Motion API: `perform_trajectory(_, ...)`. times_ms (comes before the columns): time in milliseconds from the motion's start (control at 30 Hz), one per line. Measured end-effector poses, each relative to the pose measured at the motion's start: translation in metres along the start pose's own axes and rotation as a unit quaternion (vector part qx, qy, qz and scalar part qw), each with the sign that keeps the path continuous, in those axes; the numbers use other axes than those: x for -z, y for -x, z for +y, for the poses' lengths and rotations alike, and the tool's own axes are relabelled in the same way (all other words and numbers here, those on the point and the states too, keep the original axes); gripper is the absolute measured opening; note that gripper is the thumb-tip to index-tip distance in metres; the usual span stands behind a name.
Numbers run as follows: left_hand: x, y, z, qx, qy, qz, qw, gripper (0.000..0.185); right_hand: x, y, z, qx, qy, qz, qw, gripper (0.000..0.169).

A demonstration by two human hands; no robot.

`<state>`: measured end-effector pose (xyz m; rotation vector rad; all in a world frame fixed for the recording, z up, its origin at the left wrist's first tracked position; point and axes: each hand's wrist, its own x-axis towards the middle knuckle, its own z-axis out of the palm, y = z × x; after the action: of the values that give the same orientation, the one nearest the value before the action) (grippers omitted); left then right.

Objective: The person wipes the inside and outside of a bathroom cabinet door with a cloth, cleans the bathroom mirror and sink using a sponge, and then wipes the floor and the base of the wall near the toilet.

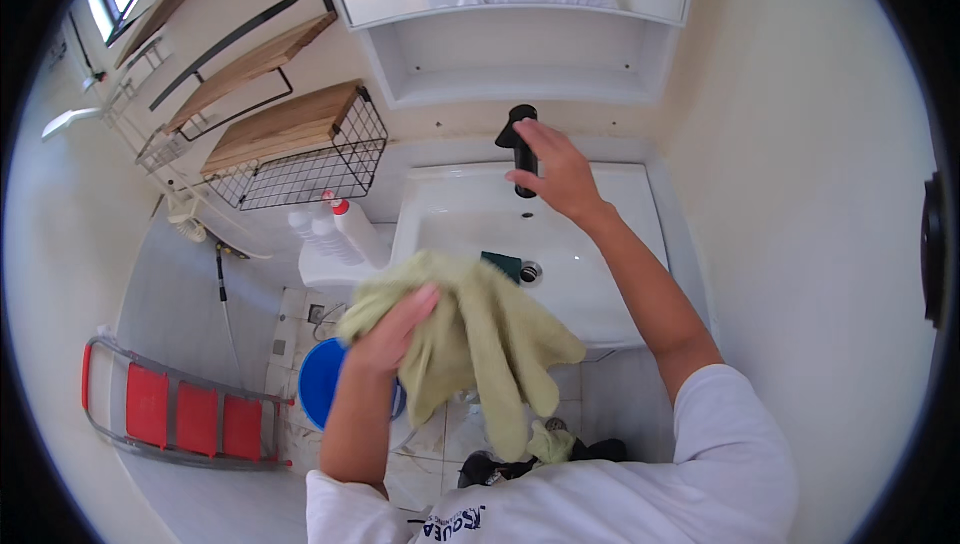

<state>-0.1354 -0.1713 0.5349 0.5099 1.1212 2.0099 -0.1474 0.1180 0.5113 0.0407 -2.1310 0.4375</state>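
Observation:
My left hand [397, 326] grips a light green cloth [472, 326], which hangs in loose folds over the front left of a white washbasin [600, 244]. At the back of the basin my right hand [559, 173] reaches to a black faucet [525, 161], with thumb and fingers apart around its near side; whether the fingertips touch it is hard to tell. A dark green scouring pad [501, 266] lies in the basin beside the drain [530, 272], partly behind the cloth.
White bottles [356, 229], one with a red cap, stand left of the basin. Below are a blue bucket [322, 379] and a red-stepped ladder [199, 416]. A wire basket shelf [307, 176] juts from the wall; a mirrored cabinet [517, 86] hangs above. Another green cloth [551, 445] is near my feet.

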Motion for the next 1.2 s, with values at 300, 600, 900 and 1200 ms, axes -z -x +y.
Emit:
perform_trajectory(300, 0.005, -0.19, -0.119, 0.301, 0.092, 0.0, 0.949, 0.029, -0.038, -0.033, 0.006, 0.092, 0.149, 0.001, 0.985, 0.011)
perform_trajectory(600, 0.08, -0.292, -0.237, 0.166, -0.241, 0.004, 0.956, 0.035, -0.038, -0.015, -0.01, -0.07, 0.051, 0.168, 0.982, 0.016)
perform_trajectory(900, 0.105, -0.273, -0.261, 0.164, -0.331, -0.05, 0.928, 0.036, -0.115, 0.084, 0.033, -0.694, -0.655, 0.17, 0.246, 0.014)
perform_trajectory(1200, 0.103, -0.263, -0.242, 0.121, -0.41, -0.123, 0.895, 0.038, -0.075, 0.059, 0.036, -0.606, -0.295, -0.23, 0.702, 0.009)
